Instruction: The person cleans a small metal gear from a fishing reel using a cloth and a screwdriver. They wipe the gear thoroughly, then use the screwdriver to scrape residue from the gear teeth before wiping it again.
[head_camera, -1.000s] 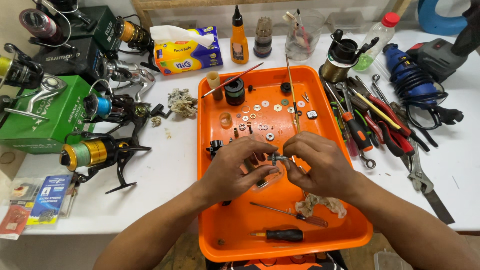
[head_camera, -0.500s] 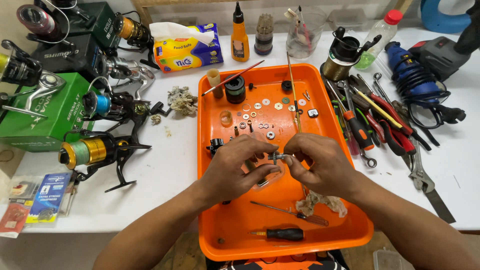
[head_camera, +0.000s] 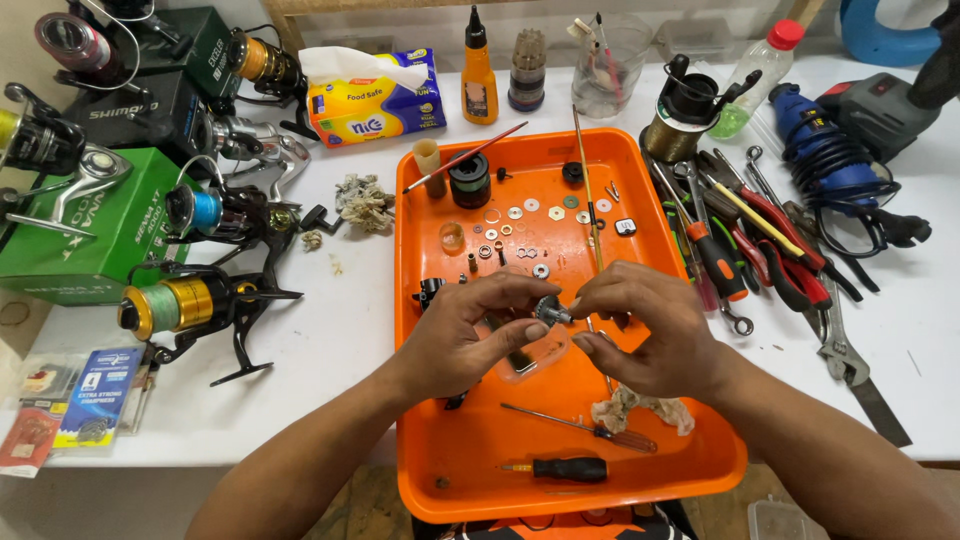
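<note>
While both hands meet over the middle of the orange tray (head_camera: 420, 400), the left hand (head_camera: 465, 335) pinches a small metal reel part (head_camera: 548, 311) between thumb and fingertips, a narrow grip closed on it. Right hand (head_camera: 645, 330) comes in from the other side, its fingertips pinched narrow on the same part, so the piece sits between the two hands just above the tray floor. Beyond the hands, washers (head_camera: 520, 225) lie scattered toward the tray's far end, near a black spool (head_camera: 469, 180). Nearer the tray's front edge lie a black-handled screwdriver (head_camera: 560, 468) and a crumpled rag (head_camera: 640, 408). Left of the tray, on the white surface (head_camera: 345, 330), rests a gold-spooled fishing reel (head_camera: 190, 305).
</note>
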